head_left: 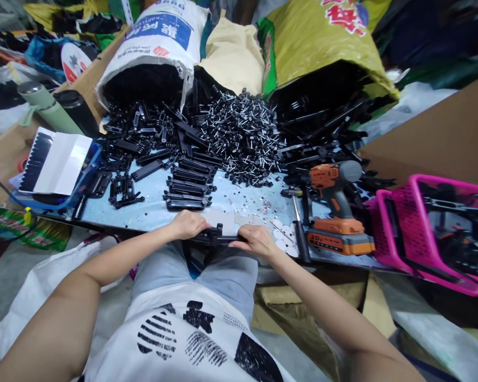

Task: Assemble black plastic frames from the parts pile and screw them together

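Observation:
At the table's near edge, my left hand (189, 225) and my right hand (257, 240) grip opposite ends of a long black plastic part (219, 235). Fingers of both hands are closed around it, and its ends are hidden in them. Just beyond my left hand lies a row of black assembled parts (188, 188), side by side. A hammer (299, 225) with a black handle rests to the right of my right hand, beside an orange and grey cordless drill (334, 207).
A heap of black-headed pins (242, 138) covers the table's middle. Loose black parts (143, 132) spill from a white sack (155, 37); a yellow sack (322, 42) lies at the back right. A pink basket (406, 228) stands right, a blue bin (74, 199) left.

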